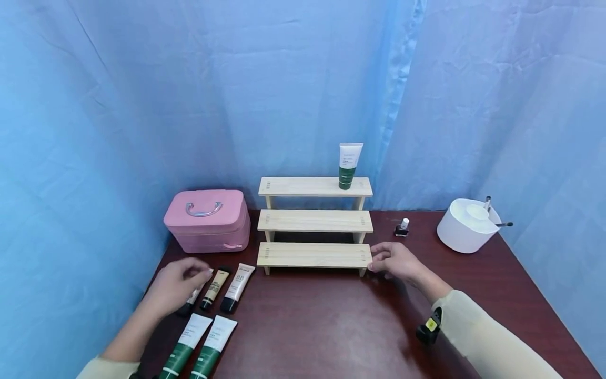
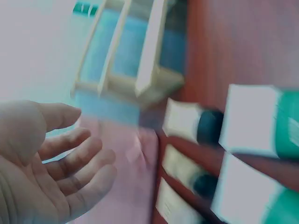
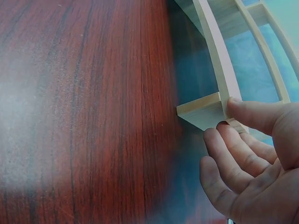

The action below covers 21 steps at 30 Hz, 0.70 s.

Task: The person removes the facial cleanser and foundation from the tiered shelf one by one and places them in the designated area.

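Note:
A three-step wooden display stand is at the middle of the table. My right hand grips the right end of its lowest step, thumb on the front edge and fingers at the underside and end. On the top step a white-and-green squeeze tube stands upright, cap down. My left hand hovers over the tubes at left, fingers loosely bent and holding nothing. Beneath and beside it lie a BB cream tube, a small gold tube, a partly hidden small tube and two white-and-green tubes.
Left of the stand is a pink case with a metal handle. To the right stand a small dark nail polish bottle with a white cap and a white container holding brushes. Blue curtains enclose the dark red table.

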Each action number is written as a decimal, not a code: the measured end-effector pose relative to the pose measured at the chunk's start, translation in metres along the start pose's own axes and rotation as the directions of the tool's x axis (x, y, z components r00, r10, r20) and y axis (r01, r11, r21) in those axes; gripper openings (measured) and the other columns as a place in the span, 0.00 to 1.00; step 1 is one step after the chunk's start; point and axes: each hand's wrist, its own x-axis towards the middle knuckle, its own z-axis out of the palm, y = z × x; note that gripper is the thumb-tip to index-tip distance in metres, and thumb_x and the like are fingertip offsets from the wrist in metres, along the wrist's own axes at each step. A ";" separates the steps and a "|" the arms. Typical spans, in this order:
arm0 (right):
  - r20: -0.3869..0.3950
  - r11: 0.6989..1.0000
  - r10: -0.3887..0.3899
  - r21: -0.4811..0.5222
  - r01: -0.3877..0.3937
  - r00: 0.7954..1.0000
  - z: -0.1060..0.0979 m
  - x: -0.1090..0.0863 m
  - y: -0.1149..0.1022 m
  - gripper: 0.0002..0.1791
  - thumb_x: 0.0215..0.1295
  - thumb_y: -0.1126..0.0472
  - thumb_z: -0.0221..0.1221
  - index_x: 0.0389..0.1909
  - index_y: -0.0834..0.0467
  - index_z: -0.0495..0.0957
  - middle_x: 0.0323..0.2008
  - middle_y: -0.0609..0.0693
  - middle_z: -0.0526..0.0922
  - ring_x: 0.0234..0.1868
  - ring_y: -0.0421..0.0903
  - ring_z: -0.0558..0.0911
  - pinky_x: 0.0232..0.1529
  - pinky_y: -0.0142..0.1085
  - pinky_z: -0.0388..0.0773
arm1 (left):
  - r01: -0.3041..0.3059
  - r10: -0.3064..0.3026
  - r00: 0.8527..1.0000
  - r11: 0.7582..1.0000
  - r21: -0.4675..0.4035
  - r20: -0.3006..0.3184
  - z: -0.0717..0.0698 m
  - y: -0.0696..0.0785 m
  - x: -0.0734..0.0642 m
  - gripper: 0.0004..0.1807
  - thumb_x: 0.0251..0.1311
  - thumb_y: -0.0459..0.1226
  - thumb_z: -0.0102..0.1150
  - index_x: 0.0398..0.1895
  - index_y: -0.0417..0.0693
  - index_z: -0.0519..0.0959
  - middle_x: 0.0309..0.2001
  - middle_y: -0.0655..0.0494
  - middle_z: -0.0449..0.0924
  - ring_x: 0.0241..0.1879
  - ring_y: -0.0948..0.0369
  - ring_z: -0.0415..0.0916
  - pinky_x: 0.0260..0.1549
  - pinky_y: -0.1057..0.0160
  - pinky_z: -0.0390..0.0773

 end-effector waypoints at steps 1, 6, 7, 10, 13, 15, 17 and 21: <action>0.001 1.000 0.001 -0.002 -0.001 1.000 0.000 0.000 0.000 0.32 0.61 0.62 0.71 0.65 0.67 0.72 0.42 0.56 0.85 0.39 0.52 0.85 0.36 0.47 0.84 | -0.034 0.034 0.999 0.999 0.005 -0.007 0.001 0.011 0.010 0.13 0.70 0.41 0.63 0.49 0.42 0.84 0.34 0.55 0.84 0.31 0.62 0.76 0.30 0.61 0.76; 0.015 1.000 -0.003 0.023 0.003 1.000 -0.002 0.001 -0.001 0.33 0.61 0.64 0.69 0.66 0.69 0.70 0.43 0.58 0.85 0.38 0.49 0.87 0.32 0.45 0.84 | -0.123 0.124 0.992 0.991 -0.058 0.017 0.012 0.059 0.064 0.13 0.69 0.39 0.63 0.50 0.41 0.84 0.35 0.51 0.85 0.31 0.60 0.79 0.31 0.60 0.80; 0.018 1.000 -0.006 0.030 0.005 1.000 -0.003 0.001 0.000 0.33 0.61 0.65 0.69 0.66 0.69 0.70 0.43 0.58 0.85 0.37 0.49 0.87 0.31 0.45 0.84 | -0.131 0.133 0.991 0.988 -0.076 0.023 0.015 0.068 0.075 0.13 0.69 0.39 0.63 0.51 0.41 0.83 0.35 0.50 0.85 0.30 0.60 0.79 0.31 0.61 0.80; 0.031 0.999 -0.018 0.035 0.017 0.999 -0.003 0.001 0.000 0.33 0.61 0.66 0.68 0.66 0.70 0.69 0.43 0.59 0.86 0.37 0.48 0.87 0.29 0.44 0.84 | -0.163 0.171 0.985 0.974 -0.160 0.035 0.023 0.095 0.106 0.14 0.70 0.39 0.61 0.53 0.41 0.82 0.37 0.48 0.85 0.31 0.57 0.81 0.32 0.60 0.82; 0.039 0.999 -0.019 0.046 0.017 0.999 -0.002 0.000 0.000 0.33 0.62 0.66 0.68 0.67 0.70 0.69 0.43 0.59 0.86 0.38 0.49 0.87 0.28 0.44 0.85 | -0.190 0.208 0.977 0.949 -0.250 0.046 0.031 0.121 0.131 0.15 0.72 0.40 0.60 0.56 0.42 0.80 0.41 0.46 0.85 0.37 0.50 0.84 0.35 0.58 0.84; 0.042 0.998 -0.018 0.053 0.015 0.999 -0.002 -0.001 0.000 0.33 0.62 0.66 0.68 0.67 0.69 0.69 0.43 0.59 0.86 0.38 0.50 0.87 0.28 0.45 0.85 | -0.199 0.225 0.973 0.936 -0.292 0.059 0.038 0.138 0.145 0.16 0.72 0.40 0.60 0.57 0.43 0.80 0.45 0.46 0.84 0.41 0.49 0.85 0.38 0.57 0.86; 0.045 0.998 -0.016 0.063 0.014 0.999 -0.002 -0.002 -0.001 0.33 0.61 0.67 0.68 0.67 0.69 0.69 0.43 0.59 0.85 0.40 0.52 0.87 0.28 0.46 0.85 | -0.197 0.230 0.971 0.928 -0.316 0.071 0.046 0.154 0.158 0.17 0.72 0.40 0.60 0.58 0.43 0.79 0.47 0.47 0.84 0.43 0.49 0.85 0.39 0.56 0.86; 0.048 0.997 -0.018 0.079 0.014 0.999 -0.003 -0.004 -0.001 0.34 0.61 0.67 0.68 0.67 0.69 0.69 0.43 0.59 0.85 0.40 0.54 0.88 0.27 0.46 0.86 | -0.205 0.237 0.968 0.933 -0.295 0.077 0.063 0.183 0.179 0.18 0.71 0.41 0.61 0.60 0.45 0.79 0.49 0.50 0.83 0.45 0.54 0.83 0.43 0.55 0.85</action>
